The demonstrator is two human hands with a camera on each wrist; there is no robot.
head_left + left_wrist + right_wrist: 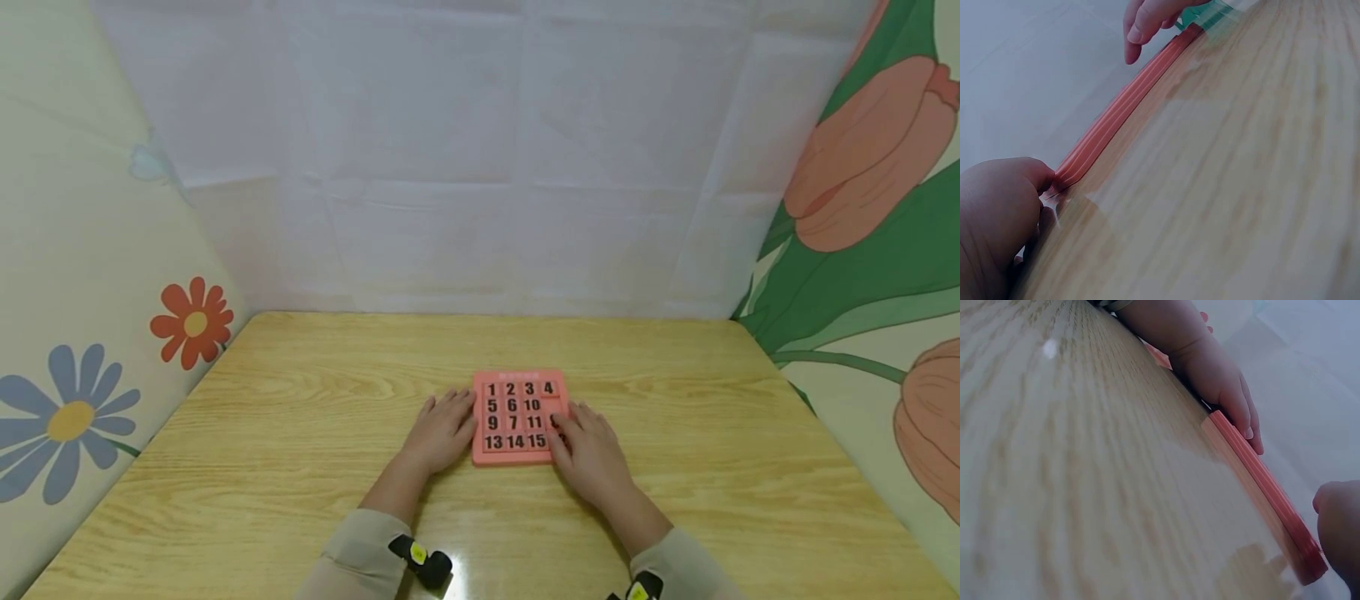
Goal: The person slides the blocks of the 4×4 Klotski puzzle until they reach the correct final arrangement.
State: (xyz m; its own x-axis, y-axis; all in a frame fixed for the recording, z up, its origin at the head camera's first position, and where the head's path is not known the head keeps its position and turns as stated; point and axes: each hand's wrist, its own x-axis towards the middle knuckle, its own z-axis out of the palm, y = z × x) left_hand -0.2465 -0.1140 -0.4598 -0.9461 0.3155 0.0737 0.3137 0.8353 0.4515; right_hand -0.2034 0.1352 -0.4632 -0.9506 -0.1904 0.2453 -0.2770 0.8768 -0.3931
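Note:
A pink sliding number puzzle (pixel 519 457) lies flat on the table, with black numerals on its tiles. The top row reads 1, 2, 3, 4; below come 5, 6, 10 and a gap at the right. Beside the left edge rests my left hand (pixel 442 433), its thumb and fingertips touching the frame. My right hand (pixel 596 458) is at the right edge, with a finger over the right column, where it hides the lower tiles' numerals. In the left wrist view, the puzzle's near side (pixel 1125 109) runs between both hands.
The wood-grain table (pixel 337 358) extends all around the puzzle. Behind it hangs a white sheet (pixel 450 167). Flower-printed cloth (pixel 97 250) borders the left, and tulip-printed cloth (pixel 885 275) the right. Each wrist carries a black strap with a small device (pixel 427 562).

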